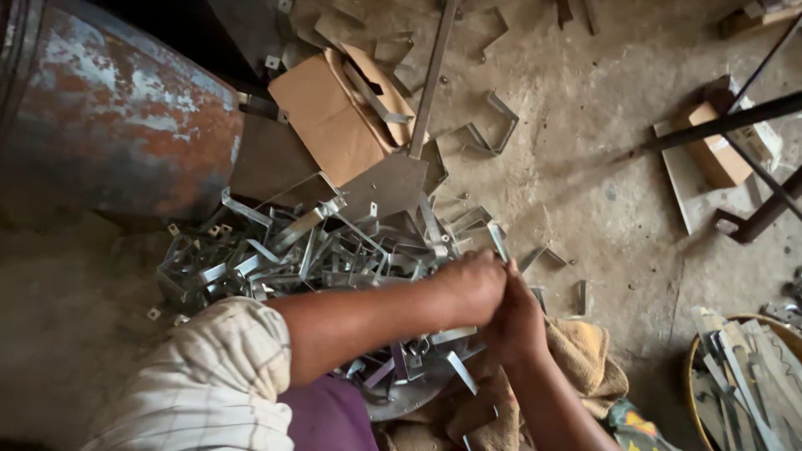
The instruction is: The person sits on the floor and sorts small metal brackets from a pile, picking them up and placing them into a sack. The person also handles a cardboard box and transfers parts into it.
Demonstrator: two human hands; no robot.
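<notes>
My left hand (469, 286) and my right hand (516, 321) meet just right of a big heap of bent grey metal brackets (309, 250) on the concrete floor. Both hands close together on one metal bracket (499, 241), whose strip end sticks up above the knuckles. My left forearm, in a rolled checked sleeve, crosses over the heap's near edge. Most of the held piece is hidden by the fingers.
A rusty blue drum (109, 117) lies at the upper left. An open cardboard box (342, 113) and a long metal bar (433, 75) lie behind the heap. Dark steel bars (727, 125) cross the right. A yellow-rimmed basket (735, 376) with metal strips stands lower right. Brown cloth (585, 351) lies under my right arm.
</notes>
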